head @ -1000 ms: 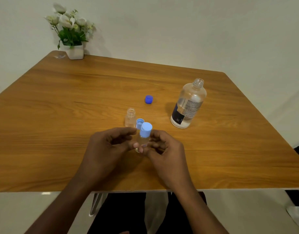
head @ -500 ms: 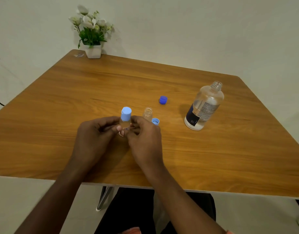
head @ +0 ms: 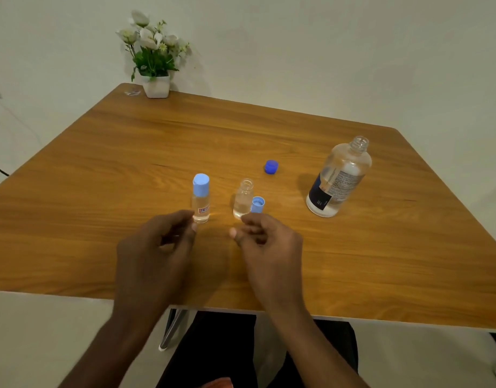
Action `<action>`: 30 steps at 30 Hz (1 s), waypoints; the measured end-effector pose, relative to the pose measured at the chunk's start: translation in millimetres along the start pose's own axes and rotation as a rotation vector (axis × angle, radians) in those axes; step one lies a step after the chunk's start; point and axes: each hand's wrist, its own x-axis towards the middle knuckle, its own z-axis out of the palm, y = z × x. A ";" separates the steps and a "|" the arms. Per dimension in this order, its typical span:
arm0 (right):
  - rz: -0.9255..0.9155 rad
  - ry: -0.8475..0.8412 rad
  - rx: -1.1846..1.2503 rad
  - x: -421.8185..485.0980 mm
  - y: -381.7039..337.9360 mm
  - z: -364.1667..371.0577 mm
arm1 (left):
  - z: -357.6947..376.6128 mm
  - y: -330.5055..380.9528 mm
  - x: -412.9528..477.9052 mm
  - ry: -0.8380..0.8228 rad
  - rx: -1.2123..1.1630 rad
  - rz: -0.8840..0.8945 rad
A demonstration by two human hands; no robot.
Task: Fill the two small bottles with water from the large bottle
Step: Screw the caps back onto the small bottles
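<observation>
Clear uncapped small bottle point(head: 243, 198), base partly hidden behind right hand point(head: 266, 242); left hand point(head: 154, 247) likewise loosely curled, empty

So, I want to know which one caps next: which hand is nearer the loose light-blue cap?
Right. The right hand lies just on the near side of the light-blue cap, fingertips almost at it; the left hand is further left, beside the capped small bottle.

The left hand point(head: 154, 247) and right hand point(head: 269, 247) are bare, as are both forearms point(head: 106, 345) down to the lower edge of view. Black clothing point(head: 221, 345) covers the lap, with a small orange-red patch point(head: 216, 383) at the very bottom.
</observation>
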 end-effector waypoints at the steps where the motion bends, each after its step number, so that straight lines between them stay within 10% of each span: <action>1: 0.009 0.024 -0.011 0.9 4.0 -10.2 | 2.2 5.7 -6.8 -0.028 0.019 0.049; 19: -0.039 -0.076 -0.374 73.5 34.7 -17.9 | 73.9 25.6 15.4 -0.176 0.161 -0.012; 30: -0.080 -0.064 -0.055 64.7 37.4 -45.4 | 82.6 20.0 31.9 -0.149 0.115 0.079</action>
